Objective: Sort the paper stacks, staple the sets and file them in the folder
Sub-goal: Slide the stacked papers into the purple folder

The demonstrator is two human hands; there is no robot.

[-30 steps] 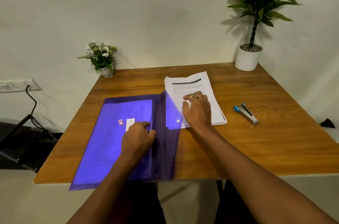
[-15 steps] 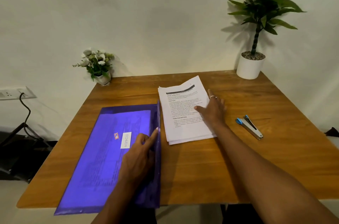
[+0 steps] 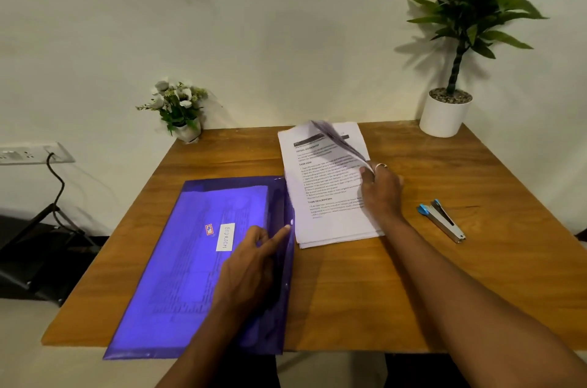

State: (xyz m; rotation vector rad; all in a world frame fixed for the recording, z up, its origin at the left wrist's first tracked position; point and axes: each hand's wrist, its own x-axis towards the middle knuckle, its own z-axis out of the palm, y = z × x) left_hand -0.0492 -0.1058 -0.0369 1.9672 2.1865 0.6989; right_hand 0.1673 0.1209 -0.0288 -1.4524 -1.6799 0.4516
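A purple translucent folder [image 3: 190,276] lies closed on the left half of the wooden table [image 3: 413,292], its near end hanging a little over the near edge. Printed pages show faintly through its cover, and a white label [image 3: 226,236] reading "BEDROOM" sits beside a small red sticker. The left hand [image 3: 251,260] rests on the folder's right side, index finger stretched out straight and pressing the flap just short of the white snap button [image 3: 291,222]; the other fingers are tucked loosely and hold nothing.

Just right of the folder, the paper stack [image 3: 320,197] lies flat on the table, its left edge touching or almost touching the folder's far right corner. The right hand [image 3: 382,190] is at the stack's right edge, thumb and fingers pinching the top sheets [image 3: 336,138], which curl upward and away in a blur. A ring shows on one finger.

A stapler [image 3: 443,221] with a blue tip lies near the right hand, apart from the stack. A small pot of white flowers [image 3: 179,108] stands at the far left corner, and a tall green plant in a white pot [image 3: 444,116] at the far right corner. A wall socket [image 3: 28,152] with a black cable is at the left.
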